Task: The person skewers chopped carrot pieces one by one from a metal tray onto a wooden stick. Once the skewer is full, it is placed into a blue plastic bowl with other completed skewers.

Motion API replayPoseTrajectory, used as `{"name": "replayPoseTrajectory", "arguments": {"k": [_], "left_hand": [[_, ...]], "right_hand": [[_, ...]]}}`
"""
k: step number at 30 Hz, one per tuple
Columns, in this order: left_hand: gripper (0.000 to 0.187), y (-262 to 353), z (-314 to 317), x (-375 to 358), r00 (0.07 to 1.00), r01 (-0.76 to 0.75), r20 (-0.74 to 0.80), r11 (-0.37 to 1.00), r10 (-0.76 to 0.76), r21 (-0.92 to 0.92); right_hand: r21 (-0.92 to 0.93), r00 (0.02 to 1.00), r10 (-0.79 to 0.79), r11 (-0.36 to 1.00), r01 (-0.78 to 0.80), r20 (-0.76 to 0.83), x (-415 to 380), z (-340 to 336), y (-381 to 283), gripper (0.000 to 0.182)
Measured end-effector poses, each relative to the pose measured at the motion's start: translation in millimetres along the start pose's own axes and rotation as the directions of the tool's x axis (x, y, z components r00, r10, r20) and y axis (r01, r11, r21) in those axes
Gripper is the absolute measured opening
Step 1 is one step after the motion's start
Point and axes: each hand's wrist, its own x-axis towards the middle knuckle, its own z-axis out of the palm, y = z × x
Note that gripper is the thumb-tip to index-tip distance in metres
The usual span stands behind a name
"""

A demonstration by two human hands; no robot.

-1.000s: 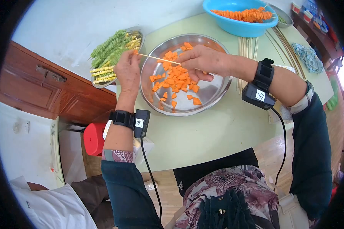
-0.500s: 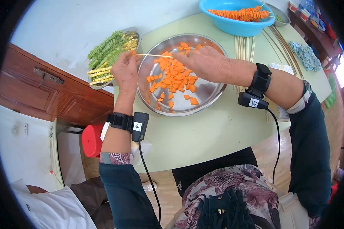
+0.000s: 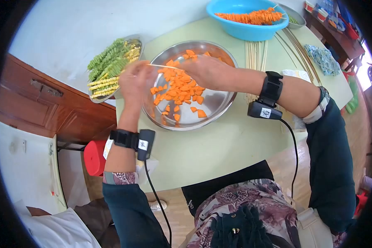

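A thin wooden skewer (image 3: 163, 66) spans the space between my hands, above a round steel basin (image 3: 186, 127) of cut carrot pieces (image 3: 180, 87). My right hand (image 3: 206, 72) is closed around the skewer's right end, with the fingers partly hidden behind the hand's back. My left hand (image 3: 135, 82), smeared by motion, pinches at the skewer's left tip. A bit of orange carrot (image 3: 144, 63) shows between its fingertips. Most of the skewer's visible length is bare.
Left of the basin, a tray (image 3: 107, 99) bears skewered green vegetables (image 3: 111, 60) and yellow corn-like skewers (image 3: 103, 87). Behind stands a blue tub (image 3: 235, 29) with carrot skewers (image 3: 256, 17). Bare skewers (image 3: 254, 56) and a patterned cloth (image 3: 324, 60) lie right. Another person's white-clothed body (image 3: 66, 229) is at lower left.
The view has shifted slightly, so the table things appear lower and further left. My left hand has blurred with movement at the skewer's tip; my right hand keeps its hold.
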Motion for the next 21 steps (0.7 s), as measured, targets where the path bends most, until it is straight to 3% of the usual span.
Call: {"name": "replayPoseTrajectory", "arguments": {"k": [1,3,4,7,9,11,13,17,21], "left_hand": [[0.018,10.4,11.9,-9.9,1.0,0.002,0.005,1.0,-0.002,-0.002],[0.017,27.0,41.9,-30.9,0.962,-0.204,0.224,0.956,0.156,0.211],[0.017,25.4,45.3,-27.6,0.961,-0.204,0.228,0.957,0.156,0.206],[0.017,16.9,47.5,-21.9,0.976,-0.101,0.21,0.981,0.064,0.168],[0.018,15.3,44.0,-18.3,0.97,-0.048,0.237,0.999,0.044,0.011],[0.018,11.9,41.4,-15.8,0.963,-0.071,0.262,0.997,0.067,0.006],[0.019,13.0,38.2,-14.9,0.956,-0.086,0.282,0.996,0.083,-0.001],[0.026,9.8,26.5,-9.1,0.979,0.03,0.202,0.997,-0.016,-0.066],[0.033,0.6,16.5,-4.2,0.976,0.085,0.202,0.996,-0.08,-0.012]], "right_hand": [[-0.133,0.999,0.025,0.991,-0.028,-0.022,0.8,-1.7,-4.1,0.01],[-0.194,0.998,0.057,0.98,-0.053,0.015,3.3,0.1,-3.0,0.009],[-0.253,0.995,0.085,0.965,-0.069,0.051,3.9,0.2,-0.5,0.009],[-0.247,0.994,0.104,0.964,-0.094,0.026,5.2,-0.6,5.3,0.01],[-0.229,0.992,0.121,0.967,-0.113,0.023,4.6,-1.4,4.4,0.011],[-0.207,0.99,0.137,0.97,-0.129,0.022,3.9,-0.9,6.3,0.011],[-0.353,0.999,-0.026,0.935,0.012,-0.035,6.3,1.7,17.2,0.012],[-0.275,0.999,0.041,0.96,-0.047,-0.028,15.2,-0.4,33.2,0.013],[-0.355,0.998,0.037,0.934,-0.051,-0.047,14.2,-1.2,36.0,0.014]]}}
